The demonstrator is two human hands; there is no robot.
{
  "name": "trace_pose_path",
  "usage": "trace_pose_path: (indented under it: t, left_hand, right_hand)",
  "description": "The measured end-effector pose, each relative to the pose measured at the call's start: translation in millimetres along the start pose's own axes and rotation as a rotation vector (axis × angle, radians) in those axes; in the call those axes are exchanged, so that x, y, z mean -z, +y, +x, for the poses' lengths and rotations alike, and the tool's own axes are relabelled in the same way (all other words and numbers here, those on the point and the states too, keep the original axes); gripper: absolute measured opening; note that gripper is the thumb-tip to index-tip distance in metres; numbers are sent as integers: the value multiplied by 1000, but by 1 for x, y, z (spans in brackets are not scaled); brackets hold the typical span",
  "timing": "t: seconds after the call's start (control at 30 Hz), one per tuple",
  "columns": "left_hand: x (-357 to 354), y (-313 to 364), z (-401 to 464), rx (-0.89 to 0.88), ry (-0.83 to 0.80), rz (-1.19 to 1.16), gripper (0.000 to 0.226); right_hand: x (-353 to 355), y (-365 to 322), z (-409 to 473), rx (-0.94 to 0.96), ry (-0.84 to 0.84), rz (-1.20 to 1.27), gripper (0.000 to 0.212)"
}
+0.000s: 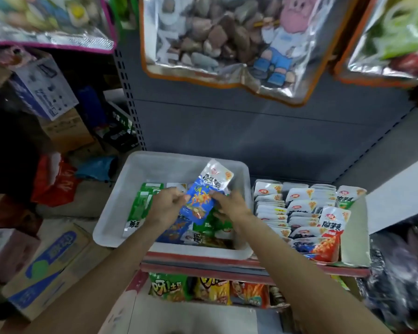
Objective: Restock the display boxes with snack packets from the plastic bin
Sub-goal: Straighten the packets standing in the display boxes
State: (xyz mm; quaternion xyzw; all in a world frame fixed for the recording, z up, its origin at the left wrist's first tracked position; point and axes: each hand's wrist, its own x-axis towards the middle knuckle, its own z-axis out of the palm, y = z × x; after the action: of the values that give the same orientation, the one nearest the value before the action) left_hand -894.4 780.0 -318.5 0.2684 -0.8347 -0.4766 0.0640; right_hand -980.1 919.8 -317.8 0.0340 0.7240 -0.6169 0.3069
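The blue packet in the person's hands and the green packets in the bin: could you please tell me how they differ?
The blue packet is blue with a crab picture; the green packets are green. The blue packet is lifted above the white plastic bin, pinched between the left hand and the right hand; the green packets lie loose inside the bin, untouched. Both have a silvery-white end with dark characters, and neither is in the display box yet.

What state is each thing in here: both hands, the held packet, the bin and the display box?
Left hand: pinching the blue packet's left edge.
Right hand: gripping the packet's right side.
Blue packet: lifted above the bin, tilted, sealed.
Bin: open-topped, partly filled with green and blue packets.
Display box: open, rows nearly full of upright white packets.
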Motion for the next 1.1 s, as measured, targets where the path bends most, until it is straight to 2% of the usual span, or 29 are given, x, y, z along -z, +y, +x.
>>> trace_pose_path:
  t: [0.07,0.17,0.23,0.4,0.5,0.63,0.77,0.9,1.03,1.1]
  left_hand:
    - [-14,17,-3,-55,-35,-70,15]
    - [-45,46,-6,-103,-95,-139,16]
    - [-70,67,-7,-146,-112,-117,9]
    - [-138,117,-9,-222,-213,78,49]
    - [-169,141,-11,-304,-253,273,45]
    - [-185,155,-20,-331,-227,449,42]
    - [-184,152,-32,-411,-218,438,22]
    - [-180,152,-45,-454,-202,440,37]
    - [-175,151,-47,-422,-195,388,26]
    - [-174,152,-47,-410,-206,365,20]
  right_hand:
    - [21,-13,-5,57,30,135,12]
    - [67,-30,-17,211,42,133,14]
    - [103,-37,-23,289,78,154,16]
    - [192,-53,-30,444,272,182,17]
    - [226,-52,-25,495,339,127,10]
    - [248,-54,-25,552,363,50,36]
    - [253,-49,-17,569,262,-43,38]
    - [251,-30,-4,466,45,-140,50]
    - [253,-16,8,371,-33,-453,40]
    - [253,-18,9,408,-55,-532,24]
